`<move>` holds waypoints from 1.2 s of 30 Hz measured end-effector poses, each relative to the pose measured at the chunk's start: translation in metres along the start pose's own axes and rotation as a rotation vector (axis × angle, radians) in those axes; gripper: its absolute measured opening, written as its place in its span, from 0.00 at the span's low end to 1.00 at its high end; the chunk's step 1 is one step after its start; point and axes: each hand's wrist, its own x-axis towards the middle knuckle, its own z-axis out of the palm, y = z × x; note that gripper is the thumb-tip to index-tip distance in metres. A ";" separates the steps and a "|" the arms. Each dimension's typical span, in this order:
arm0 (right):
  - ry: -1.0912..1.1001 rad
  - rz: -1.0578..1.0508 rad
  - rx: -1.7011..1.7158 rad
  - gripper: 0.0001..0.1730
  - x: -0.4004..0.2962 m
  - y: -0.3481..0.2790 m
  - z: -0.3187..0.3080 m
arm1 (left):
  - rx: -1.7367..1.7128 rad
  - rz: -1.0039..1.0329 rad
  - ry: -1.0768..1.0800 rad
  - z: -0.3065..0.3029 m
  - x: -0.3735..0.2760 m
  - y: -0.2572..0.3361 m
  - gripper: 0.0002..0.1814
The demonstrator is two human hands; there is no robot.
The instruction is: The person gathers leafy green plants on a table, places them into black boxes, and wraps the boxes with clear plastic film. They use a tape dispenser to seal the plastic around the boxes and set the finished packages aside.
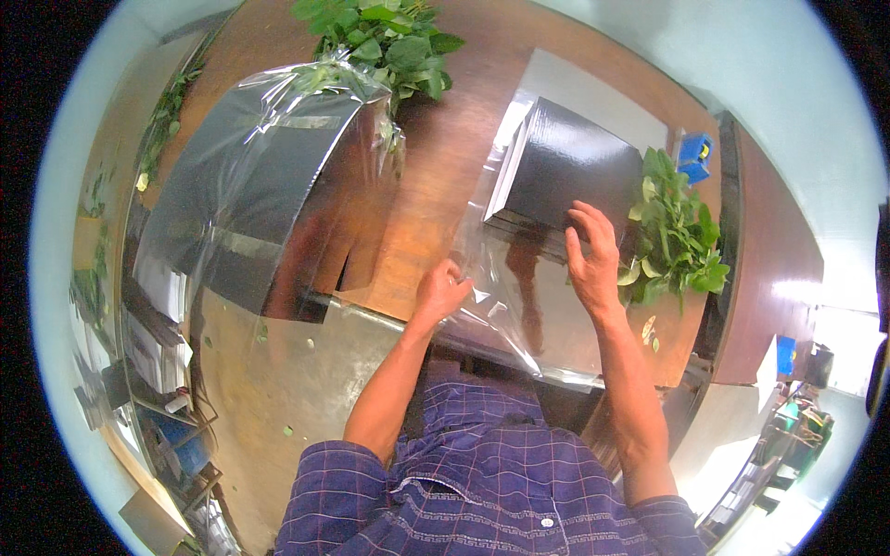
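Note:
My left hand (pixel 443 293) pinches the left edge of a clear plastic film (pixel 497 313) near the table's front edge. Beneath and around the film's far part lies a glossy black stack (pixel 573 156), with pale layers along its left side. My right hand (pixel 594 254) is over the stack's near right part, fingers apart and nothing in them; whether the fingertips touch it I cannot tell. Just right of that hand lies a bunch of green leafy stems (pixel 671 233). Dark reflections show in the film between my hands.
At left, clear wrap with black panels (pixel 243 187) overhangs the wooden table (pixel 431 201). A larger leafy bunch (pixel 396 48) lies at its far end. A blue tape dispenser (pixel 694 158) stands at the right edge. Leaf scraps dot the floor (pixel 278 375). A brown cabinet (pixel 772 264) stands right.

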 end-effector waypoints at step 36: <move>-0.096 0.257 -0.263 0.09 -0.106 -0.030 -0.114 | -1.333 -0.152 -0.528 -0.046 0.011 0.134 0.16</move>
